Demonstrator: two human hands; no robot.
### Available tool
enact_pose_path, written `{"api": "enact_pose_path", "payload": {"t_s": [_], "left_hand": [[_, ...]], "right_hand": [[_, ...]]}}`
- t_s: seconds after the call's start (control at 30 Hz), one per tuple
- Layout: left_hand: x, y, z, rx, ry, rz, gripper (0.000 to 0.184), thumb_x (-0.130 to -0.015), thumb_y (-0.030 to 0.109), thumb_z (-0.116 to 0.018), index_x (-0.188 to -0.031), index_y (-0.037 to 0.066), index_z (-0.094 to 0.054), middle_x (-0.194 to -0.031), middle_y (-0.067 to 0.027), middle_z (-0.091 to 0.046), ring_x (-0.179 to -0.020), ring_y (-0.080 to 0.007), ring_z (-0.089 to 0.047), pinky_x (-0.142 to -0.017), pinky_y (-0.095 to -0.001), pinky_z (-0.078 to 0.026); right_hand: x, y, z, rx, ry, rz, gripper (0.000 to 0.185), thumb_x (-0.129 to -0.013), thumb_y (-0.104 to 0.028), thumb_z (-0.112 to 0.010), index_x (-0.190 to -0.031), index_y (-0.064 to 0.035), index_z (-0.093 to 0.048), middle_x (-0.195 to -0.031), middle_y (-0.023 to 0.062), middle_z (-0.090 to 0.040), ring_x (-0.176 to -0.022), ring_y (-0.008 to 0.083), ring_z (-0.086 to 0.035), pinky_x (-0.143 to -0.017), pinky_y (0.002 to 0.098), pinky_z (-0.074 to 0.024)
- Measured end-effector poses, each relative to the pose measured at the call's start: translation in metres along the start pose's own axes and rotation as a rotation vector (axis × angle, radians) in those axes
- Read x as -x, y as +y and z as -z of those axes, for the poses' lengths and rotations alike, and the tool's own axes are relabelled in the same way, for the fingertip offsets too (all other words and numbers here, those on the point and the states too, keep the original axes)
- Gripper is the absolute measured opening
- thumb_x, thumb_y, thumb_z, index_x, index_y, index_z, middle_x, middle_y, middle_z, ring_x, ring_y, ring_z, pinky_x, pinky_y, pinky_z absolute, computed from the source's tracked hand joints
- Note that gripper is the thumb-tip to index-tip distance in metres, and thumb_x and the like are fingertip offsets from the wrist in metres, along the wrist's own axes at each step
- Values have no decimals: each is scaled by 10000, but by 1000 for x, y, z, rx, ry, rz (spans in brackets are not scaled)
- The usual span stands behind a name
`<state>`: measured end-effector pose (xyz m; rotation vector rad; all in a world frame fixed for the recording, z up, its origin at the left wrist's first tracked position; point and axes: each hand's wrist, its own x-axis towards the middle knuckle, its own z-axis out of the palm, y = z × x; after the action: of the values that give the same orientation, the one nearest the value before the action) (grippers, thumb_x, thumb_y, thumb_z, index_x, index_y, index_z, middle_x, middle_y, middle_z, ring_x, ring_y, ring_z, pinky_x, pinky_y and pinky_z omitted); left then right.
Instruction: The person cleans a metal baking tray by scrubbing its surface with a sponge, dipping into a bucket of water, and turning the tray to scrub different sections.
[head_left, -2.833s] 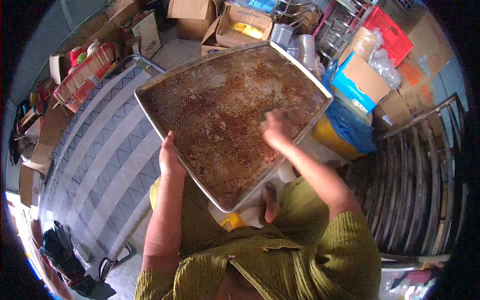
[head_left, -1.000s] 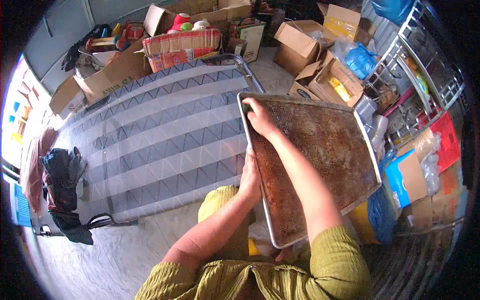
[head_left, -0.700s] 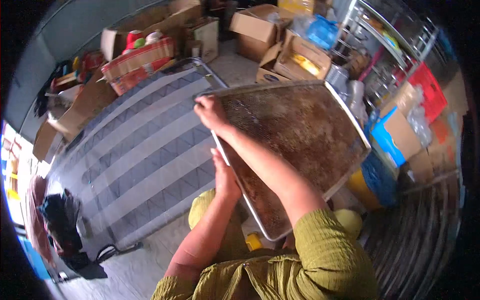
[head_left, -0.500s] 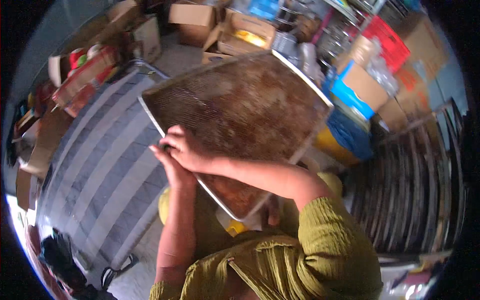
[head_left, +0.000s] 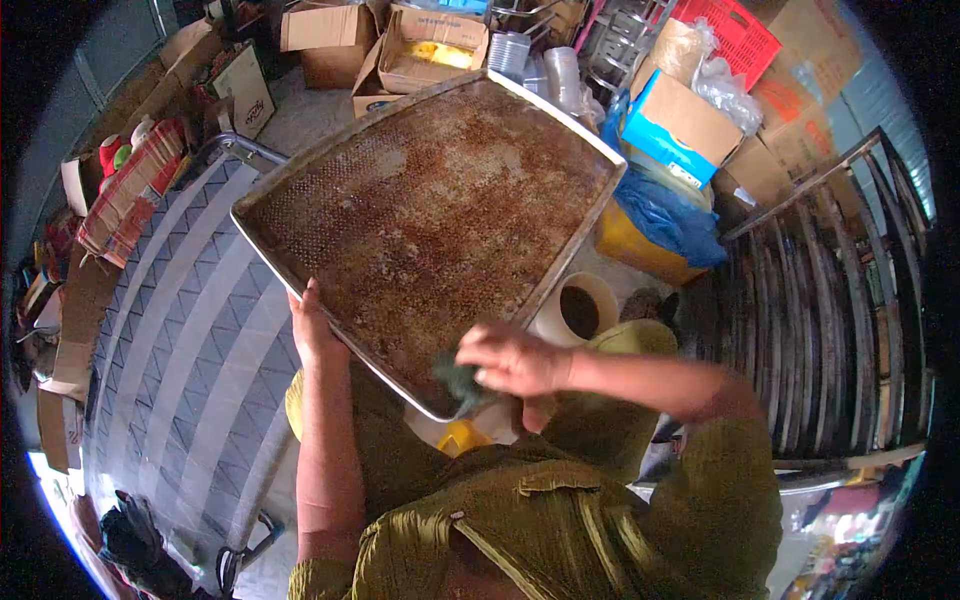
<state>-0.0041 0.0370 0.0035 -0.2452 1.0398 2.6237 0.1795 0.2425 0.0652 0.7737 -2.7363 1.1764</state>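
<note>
A large perforated baking tray (head_left: 430, 210) with a pale metal rim is tilted in front of me, its surface stained brown. My left hand (head_left: 318, 330) is closed on the tray's left rim, thumb over the edge. Near the tray's bottom corner, my right hand (head_left: 515, 362) grips a dark green scouring pad (head_left: 458, 382), which is blurred by motion and partly hidden by the fingers. The pad appears to lie against the tray surface, close to the lower rim.
A striped folding bed (head_left: 190, 350) stretches along the left. Below the tray's right edge stands a white bucket (head_left: 598, 300). A dark slatted rack (head_left: 800, 330) is at the right. Cardboard boxes (head_left: 330, 45), a blue bag (head_left: 665, 210) and a red crate (head_left: 735, 40) line the back.
My right hand has moved from beside my left hand at the left rim to the tray's bottom corner. The tray now appears slightly further left and higher in view.
</note>
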Motion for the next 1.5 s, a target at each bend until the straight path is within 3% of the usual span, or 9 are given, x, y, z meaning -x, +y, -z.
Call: {"api": "enact_pose_path", "payload": {"t_s": [0.3,0.5,0.6,0.67,0.97,1.17,1.27,1.4,1.5], "left_hand": [[-1,4,-8,-58,-9,13,423,-866,146,-489,-1270,161,-364,-1162,-66,-497,-1009,-263,-526,-840,-436,-473],[0,5,-8,-64,-2,-17,357,-878,200,-511,-1207,97,-416,-1106,-82,-540,-947,-269,-551,-817,-422,-472],[-3,5,-7,-46,36,1,353,-880,215,-513,-1196,92,-417,-1101,-81,-542,-947,-268,-550,-821,-416,-469],[-9,4,2,12,-15,43,448,-874,170,-488,-1302,160,-357,-1214,-68,-479,-1050,-284,-510,-857,-433,-462],[0,7,-7,-1,-27,20,395,-895,156,-443,-1283,155,-368,-1196,-71,-491,-1046,-281,-514,-868,-433,-453],[0,4,-7,-3,-42,-2,393,-891,144,-449,-1276,153,-370,-1176,-64,-503,-1029,-261,-522,-856,-425,-460],[-3,3,-3,-61,-17,-22,362,-873,194,-520,-1209,110,-416,-1090,-79,-547,-928,-250,-563,-786,-400,-498],[-3,5,-5,-70,26,-5,399,-892,165,-466,-1278,146,-366,-1150,-65,-512,-998,-259,-534,-825,-415,-476],[-4,6,-3,-66,87,43,409,-892,186,-478,-1281,137,-360,-1158,-64,-508,-995,-258,-536,-821,-406,-480]], "right_hand": [[64,166,124,599,78,-415,114,-672,-27,-513,-765,-89,-533,-778,114,-470,-776,317,-509,-648,422,-421],[75,228,172,810,23,-1020,300,-775,-94,-442,-1032,-109,-596,-1252,193,-436,-1096,337,-483,-920,417,-393],[55,207,141,562,165,-1204,486,-834,-366,-486,-1154,-1,-488,-1310,269,-347,-1184,389,-389,-984,427,-331],[59,188,115,704,214,-1067,601,-809,-492,-499,-1148,2,-466,-1254,265,-374,-1183,412,-359,-988,473,-299],[4,-22,-13,490,-7,-570,442,-823,-421,-524,-1041,-36,-509,-1016,192,-428,-894,351,-478,-733,470,-438],[18,-3,0,214,134,-125,309,-737,-253,-635,-934,-20,-588,-1034,149,-512,-927,290,-532,-766,396,-448],[32,50,49,342,231,-219,223,-692,-158,-619,-855,-16,-564,-926,122,-525,-833,291,-538,-691,379,-454],[73,158,114,698,303,-561,204,-674,-176,-571,-847,-73,-606,-964,76,-559,-931,289,-472,-820,407,-385],[85,208,160,966,144,-978,257,-771,-280,-511,-967,-128,-581,-1151,54,-507,-1130,265,-410,-936,584,-255]]}}
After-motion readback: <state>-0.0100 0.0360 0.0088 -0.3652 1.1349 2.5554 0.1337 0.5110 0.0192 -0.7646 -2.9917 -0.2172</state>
